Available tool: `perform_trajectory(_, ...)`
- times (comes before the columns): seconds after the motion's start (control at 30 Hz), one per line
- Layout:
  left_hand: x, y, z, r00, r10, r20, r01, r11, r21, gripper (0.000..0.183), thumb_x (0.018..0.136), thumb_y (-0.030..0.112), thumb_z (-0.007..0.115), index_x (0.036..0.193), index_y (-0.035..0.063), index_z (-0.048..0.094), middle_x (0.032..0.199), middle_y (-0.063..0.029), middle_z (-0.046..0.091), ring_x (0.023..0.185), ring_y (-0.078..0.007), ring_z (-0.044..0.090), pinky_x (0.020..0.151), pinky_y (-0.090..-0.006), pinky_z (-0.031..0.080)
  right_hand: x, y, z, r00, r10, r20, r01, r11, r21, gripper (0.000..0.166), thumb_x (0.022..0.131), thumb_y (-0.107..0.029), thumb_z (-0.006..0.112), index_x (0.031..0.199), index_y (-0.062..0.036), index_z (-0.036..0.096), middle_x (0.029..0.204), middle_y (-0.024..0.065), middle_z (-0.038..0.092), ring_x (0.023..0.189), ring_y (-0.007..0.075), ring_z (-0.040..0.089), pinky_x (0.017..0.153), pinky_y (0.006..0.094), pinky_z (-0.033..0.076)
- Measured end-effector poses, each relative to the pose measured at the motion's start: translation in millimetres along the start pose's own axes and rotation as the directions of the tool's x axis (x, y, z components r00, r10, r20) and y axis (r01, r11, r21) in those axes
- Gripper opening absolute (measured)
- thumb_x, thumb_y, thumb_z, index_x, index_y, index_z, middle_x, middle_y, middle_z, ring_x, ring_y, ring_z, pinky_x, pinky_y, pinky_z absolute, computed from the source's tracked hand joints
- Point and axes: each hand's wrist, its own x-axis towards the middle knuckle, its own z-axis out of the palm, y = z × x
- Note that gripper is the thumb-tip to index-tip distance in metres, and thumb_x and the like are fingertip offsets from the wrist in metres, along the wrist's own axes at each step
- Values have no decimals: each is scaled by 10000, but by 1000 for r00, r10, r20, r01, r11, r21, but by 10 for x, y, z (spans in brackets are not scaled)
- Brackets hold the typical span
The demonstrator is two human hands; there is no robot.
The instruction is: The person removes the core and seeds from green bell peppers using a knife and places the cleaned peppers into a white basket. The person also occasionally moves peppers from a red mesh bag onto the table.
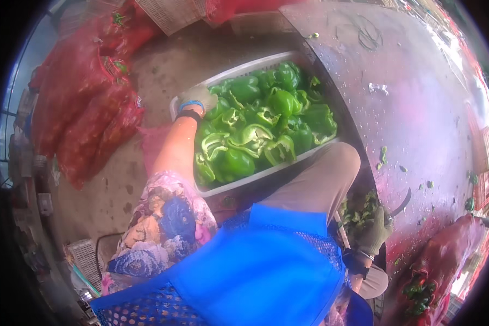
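Note:
A white plastic crate full of green bell peppers, some whole and some cut, stands in front of me. My left hand, in a pale work glove, is at the crate's far left corner, touching or over the rim beside the peppers; its fingers are blurred, so its grip cannot be told. At the lower right, my right hand, in a similar glove, is closed on a knife with a curved blade. Behind that hand lies a container of green pepper scraps.
Large red mesh sacks lie at the left. A metal-looking table with water drops and green bits stretches along the right. Another red sack with peppers is at the lower right. White crates stand at the top.

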Motion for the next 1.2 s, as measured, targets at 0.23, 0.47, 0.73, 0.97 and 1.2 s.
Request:
perform_trajectory(0.23, 25, 170, 135, 945, 319, -71, -325, 940, -106, 581, 916, 484, 517, 1313, 70, 610, 1339, -213, 599, 1274, -377, 543, 1096, -467, 386, 115, 19, -111, 998, 63, 10, -63, 996, 57, 111, 942, -115, 596, 876, -34, 633, 718, -16, 588, 570, 52, 510, 506, 222, 386)
perform_trajectory(0.47, 245, 292, 212, 998, 56, 39, -54, 998, -42, 614, 1010, 428, 243, 1214, 28, 662, 1265, -255, 617, 1193, -449, 572, 1033, -525, 428, 78, 110, -179, 993, 79, -87, -76, 996, 38, 162, 954, -153, 644, 1018, -5, 660, 775, 14, 648, 578, 63, 550, 504, 215, 414)
perform_trajectory(0.73, 352, 302, 173, 988, -79, 133, 91, 992, -87, 597, 1020, 439, 279, 1292, 47, 638, 1371, -220, 571, 1297, -411, 520, 1082, -505, 408, 113, 123, -187, 990, 120, -75, -111, 986, 121, 204, 948, -117, 648, 1111, 5, 643, 792, 26, 649, 563, 77, 563, 508, 227, 434)
perform_trajectory(0.97, 248, 1061, -441, 974, 177, -140, -168, 983, 72, 398, 950, 338, 509, 1176, 67, 693, 1170, -199, 682, 1090, -392, 656, 946, -507, 505, 210, 137, -292, 986, 92, -141, -85, 995, 59, 181, 922, -166, 688, 1051, -41, 669, 824, 16, 656, 573, 77, 563, 511, 221, 427)
perform_trajectory(1.2, 745, 2319, 153, 775, 493, -395, -533, 846, 10, 628, 967, 423, 518, 1486, 88, 400, 1546, -194, 356, 1443, -373, 317, 1179, -550, 236, 212, 258, -307, 978, 56, -199, -76, 993, -92, 267, 922, -105, 669, 1139, 51, 659, 888, 14, 659, 751, 81, 603, 670, 232, 487)
